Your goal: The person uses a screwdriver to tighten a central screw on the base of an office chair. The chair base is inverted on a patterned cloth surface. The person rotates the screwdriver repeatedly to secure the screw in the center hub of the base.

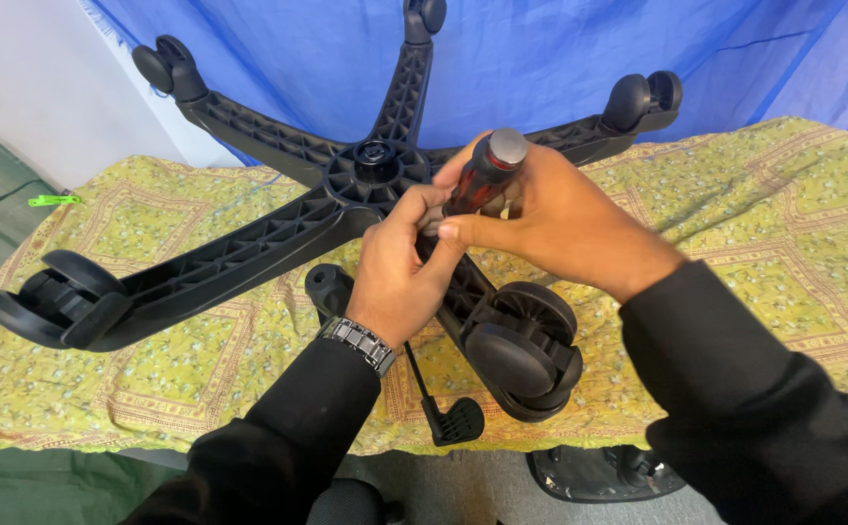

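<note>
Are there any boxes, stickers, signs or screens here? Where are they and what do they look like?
None show: no box, sticker, sign or screen.
Right hand: grips a red and black tool handle.
Left hand: fingers at the same handle.
Chair base: black, star-shaped, upside down on the yellow-green patterned cloth.

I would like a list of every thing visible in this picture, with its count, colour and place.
chair base: one, black, five arms, lying upside down on the cloth
casters: five, black, one at each arm end
screwdriver: one, black and red handle, grey cap, upright over the base
lever: one, black, at the near table edge
cloth: one, yellow-green patterned, covering the table
sheet: one, blue, behind the table
clip: one, green, far left
wristwatch: one, dark metal, left wrist
left hand: at the screwdriver's lower end
right hand: gripping the screwdriver
</note>
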